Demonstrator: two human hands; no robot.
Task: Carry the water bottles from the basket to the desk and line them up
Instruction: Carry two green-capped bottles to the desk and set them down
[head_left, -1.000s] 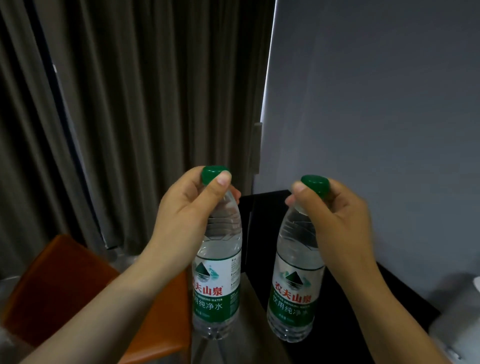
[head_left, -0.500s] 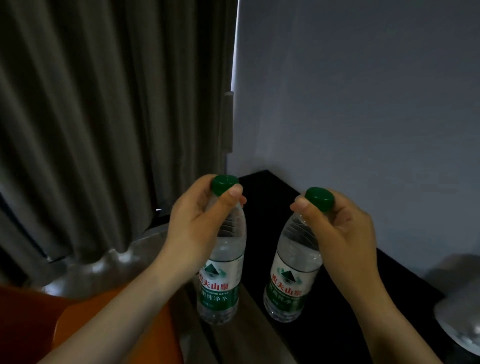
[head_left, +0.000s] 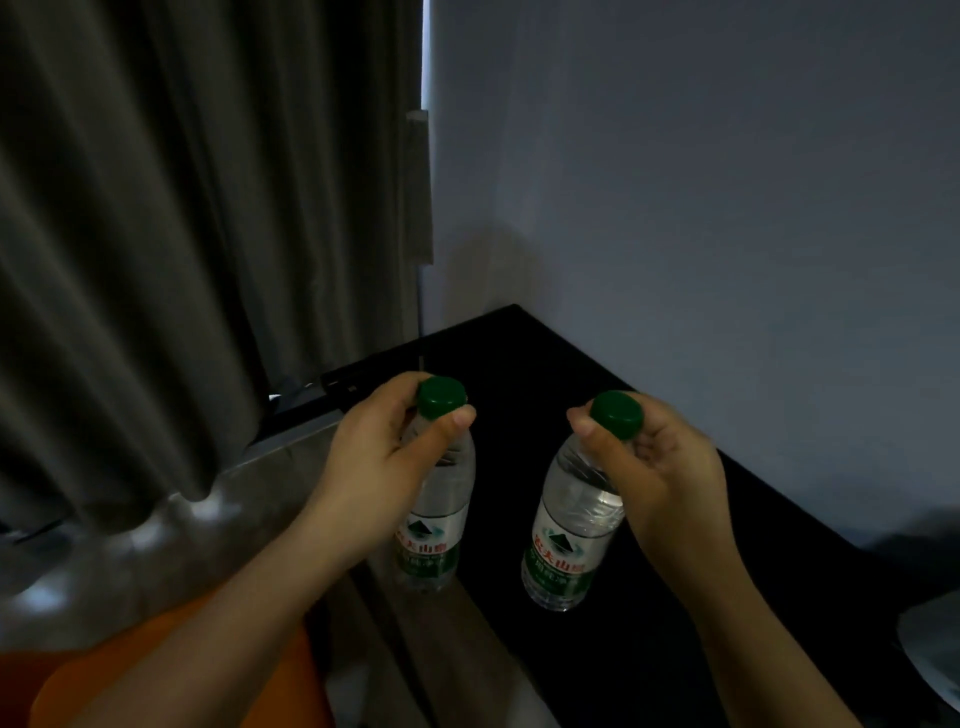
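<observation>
Left hand (head_left: 382, 462) pinches left bottle (head_left: 434, 519) neck over table (head_left: 675, 597) left edge; right hand (head_left: 660, 478) pinches right bottle (head_left: 569, 545) above bare black top; both nearer far corner than before

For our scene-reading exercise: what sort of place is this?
Probably a hotel room or bedroom corner: floor-length grey curtains, a black desk against a plain wall, and an orange chair.
</observation>
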